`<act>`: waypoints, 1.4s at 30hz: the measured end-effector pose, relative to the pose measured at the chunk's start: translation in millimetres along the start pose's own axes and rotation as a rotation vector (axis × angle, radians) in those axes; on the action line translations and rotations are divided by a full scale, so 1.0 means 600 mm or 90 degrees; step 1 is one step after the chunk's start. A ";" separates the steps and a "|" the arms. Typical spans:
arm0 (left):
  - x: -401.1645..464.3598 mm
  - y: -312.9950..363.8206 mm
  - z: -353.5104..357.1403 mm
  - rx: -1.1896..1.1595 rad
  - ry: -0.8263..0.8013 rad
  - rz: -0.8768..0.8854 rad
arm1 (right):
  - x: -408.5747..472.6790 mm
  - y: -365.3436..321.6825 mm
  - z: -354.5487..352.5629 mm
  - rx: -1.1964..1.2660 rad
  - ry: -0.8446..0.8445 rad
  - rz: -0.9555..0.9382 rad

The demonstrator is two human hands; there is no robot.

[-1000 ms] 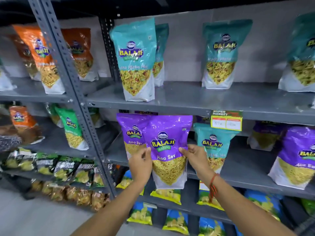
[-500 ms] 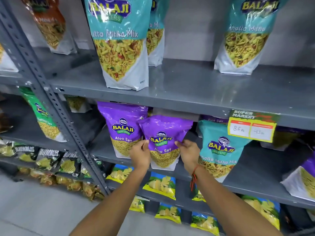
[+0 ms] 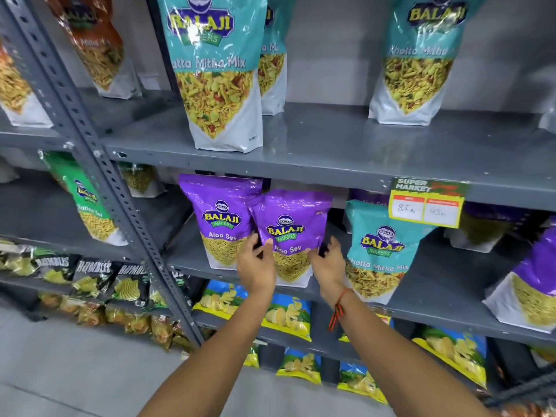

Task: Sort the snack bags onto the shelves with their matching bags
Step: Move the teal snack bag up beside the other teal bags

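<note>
Between the two hands stands a purple Aloo Sev bag (image 3: 290, 233), upright on the middle shelf (image 3: 427, 284) — the left hand (image 3: 255, 266) pinches its left edge, the right hand (image 3: 329, 263) its right edge, thumbs on the front. Just left of the grip, overlapped by the held bag, stands a matching purple bag (image 3: 221, 218); just right stands a teal Khatta Mitha Mix bag (image 3: 380, 251).

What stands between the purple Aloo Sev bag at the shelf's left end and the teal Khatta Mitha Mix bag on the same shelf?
In the head view, a second purple Aloo Sev bag, held between the left hand and right hand.
</note>
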State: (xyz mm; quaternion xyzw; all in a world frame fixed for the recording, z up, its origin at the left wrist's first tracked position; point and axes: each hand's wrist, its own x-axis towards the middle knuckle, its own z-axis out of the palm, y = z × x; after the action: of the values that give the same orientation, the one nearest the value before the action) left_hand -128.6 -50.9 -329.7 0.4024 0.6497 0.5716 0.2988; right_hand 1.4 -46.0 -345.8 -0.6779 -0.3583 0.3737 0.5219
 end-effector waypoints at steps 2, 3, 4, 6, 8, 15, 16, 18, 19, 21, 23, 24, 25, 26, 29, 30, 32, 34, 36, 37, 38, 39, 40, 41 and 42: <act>-0.034 0.017 0.007 -0.014 -0.021 0.036 | -0.033 0.003 -0.018 0.034 -0.009 0.013; -0.051 0.025 0.014 -0.020 -0.039 0.053 | -0.052 0.004 -0.030 0.058 -0.010 0.008; -0.068 0.035 0.021 -0.019 -0.062 0.066 | -0.069 0.004 -0.047 0.071 0.000 0.001; -0.097 0.048 0.039 -0.015 -0.128 0.087 | -0.089 0.009 -0.086 0.075 0.051 -0.027; -0.119 0.051 0.060 0.002 -0.199 0.102 | -0.099 0.014 -0.130 0.096 0.119 -0.041; -0.144 0.037 0.146 0.187 -0.356 0.132 | -0.035 0.032 -0.260 0.127 0.276 -0.030; -0.141 0.032 0.158 0.207 -0.367 0.124 | -0.018 0.035 -0.269 0.119 0.247 -0.021; -0.133 0.019 0.178 0.227 -0.354 0.140 | 0.015 0.045 -0.281 0.109 0.163 -0.021; -0.129 0.012 0.187 0.230 -0.337 0.163 | 0.029 0.048 -0.286 0.099 0.124 -0.027; -0.123 0.005 0.198 0.223 -0.295 0.208 | 0.049 0.048 -0.297 0.037 0.077 -0.045; -0.116 0.003 0.205 0.222 -0.264 0.231 | 0.058 0.044 -0.308 -0.015 0.061 -0.074; -0.114 0.004 0.206 0.222 -0.256 0.237 | 0.059 0.044 -0.313 -0.030 0.063 -0.095; -0.112 0.003 0.208 0.224 -0.252 0.247 | 0.060 0.044 -0.316 -0.041 0.070 -0.117; -0.114 0.004 0.206 0.224 -0.255 0.253 | 0.058 0.043 -0.318 -0.051 0.076 -0.136; -0.124 0.007 0.194 0.222 -0.277 0.259 | 0.049 0.040 -0.319 -0.088 0.102 -0.174; -0.129 0.009 0.186 0.224 -0.284 0.257 | 0.044 0.040 -0.319 -0.102 0.112 -0.184; -0.141 0.010 0.166 0.230 -0.292 0.262 | 0.025 0.043 -0.318 -0.125 0.121 -0.194; -0.157 0.010 0.139 0.231 -0.300 0.268 | -0.002 0.052 -0.319 -0.128 0.123 -0.204; -0.176 0.008 0.107 0.217 -0.311 0.266 | -0.038 0.058 -0.322 -0.131 0.121 -0.214; -0.186 0.006 0.089 0.211 -0.315 0.267 | -0.058 0.061 -0.324 -0.135 0.120 -0.220; -0.197 0.005 0.070 0.207 -0.318 0.272 | -0.079 0.062 -0.326 -0.139 0.117 -0.221; -0.207 0.003 0.050 0.205 -0.320 0.279 | -0.101 0.063 -0.327 -0.142 0.116 -0.225; -0.217 0.004 0.031 0.202 -0.320 0.286 | -0.122 0.063 -0.329 -0.147 0.118 -0.234; -0.225 0.006 0.012 0.195 -0.316 0.294 | -0.144 0.061 -0.331 -0.150 0.121 -0.247; -0.233 0.010 -0.006 0.184 -0.309 0.305 | -0.165 0.056 -0.332 -0.153 0.125 -0.262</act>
State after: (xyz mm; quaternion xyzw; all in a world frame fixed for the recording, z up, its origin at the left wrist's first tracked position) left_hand -60.7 -173.3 -333.1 0.7049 0.5215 0.4155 0.2418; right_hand 134.0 -227.1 -330.3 -0.6806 -0.4785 0.1468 0.5350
